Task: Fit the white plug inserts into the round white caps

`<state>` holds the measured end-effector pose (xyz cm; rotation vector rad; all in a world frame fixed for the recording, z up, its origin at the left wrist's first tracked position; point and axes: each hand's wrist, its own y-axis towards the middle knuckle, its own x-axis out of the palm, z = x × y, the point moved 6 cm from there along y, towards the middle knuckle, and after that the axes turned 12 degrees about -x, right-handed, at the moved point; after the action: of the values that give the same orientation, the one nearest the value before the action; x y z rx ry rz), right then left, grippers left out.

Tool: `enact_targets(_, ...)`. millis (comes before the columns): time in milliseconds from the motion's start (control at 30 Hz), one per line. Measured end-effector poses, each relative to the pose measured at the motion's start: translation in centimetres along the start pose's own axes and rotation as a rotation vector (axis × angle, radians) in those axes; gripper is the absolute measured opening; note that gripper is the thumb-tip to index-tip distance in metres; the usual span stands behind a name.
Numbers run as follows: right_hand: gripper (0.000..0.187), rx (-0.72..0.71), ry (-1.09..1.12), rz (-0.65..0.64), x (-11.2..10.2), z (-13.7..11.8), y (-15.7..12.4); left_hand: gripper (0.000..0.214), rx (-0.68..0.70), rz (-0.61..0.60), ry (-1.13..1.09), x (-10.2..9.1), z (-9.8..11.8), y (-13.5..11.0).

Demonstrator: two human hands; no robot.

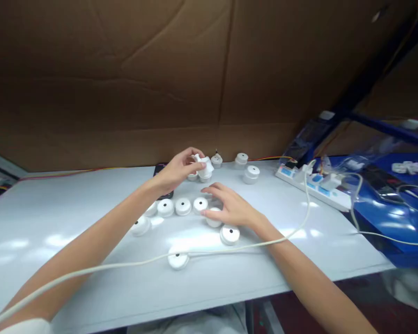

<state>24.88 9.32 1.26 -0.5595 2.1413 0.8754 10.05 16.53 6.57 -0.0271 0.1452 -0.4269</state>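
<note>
My left hand (181,168) pinches a crumpled white tissue (204,168) over a pair of white round units near the back of the table. My right hand (237,207) has its thumb and fingers apart, curved over a white round unit (214,221); the thumb overlaps its top, and contact is hard to tell. Left of that hand, several similar units, such as this white round unit (183,207), stand in a row with a dark dot on top. Another white round unit (230,234) sits just below my right hand. A dark phone (167,194) lies partly behind my left hand.
A white cable (142,263) runs across the front, over both forearms. At right, a power strip (313,188) carries plugs and adapters, beside a blue surface (386,208) with plastic bags. A brown cardboard wall (153,93) closes off the back. One white unit (178,260) stands near the front.
</note>
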Motion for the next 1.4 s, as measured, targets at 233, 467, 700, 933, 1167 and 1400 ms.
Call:
enact_targets(233,0.030,0.074,0.048,-0.024,2.3,-0.2,0.4,0.049,-0.285,0.018,-0.180,-3.7,-3.7,-6.3)
enact_targets(467,0.039,0.026,0.377,0.361,0.0,-0.4,0.3,0.053,-0.315,0.018,-0.189,-2.5,-5.7,-8.7)
enact_targets(700,0.045,-0.214,0.267,0.312,0.8,-4.3,0.4,0.046,-0.327,-0.067,-0.110,-0.9,-5.9,-10.5)
enact_targets(933,0.046,-0.257,0.142,0.301,1.0,-4.9,0.2,0.056,-0.312,0.020,-0.108,-1.7,-6.4,-10.1)
enact_targets(1167,0.048,-0.465,-0.028,0.291,0.9,-6.5,-0.2,0.055,-0.433,0.009,-0.217,0.0,-7.0,-10.5)
enact_targets(1400,0.034,-0.190,0.072,0.395,0.2,-5.4,0.2,0.050,-0.275,0.015,-0.186,-0.1,-6.1,-10.8)
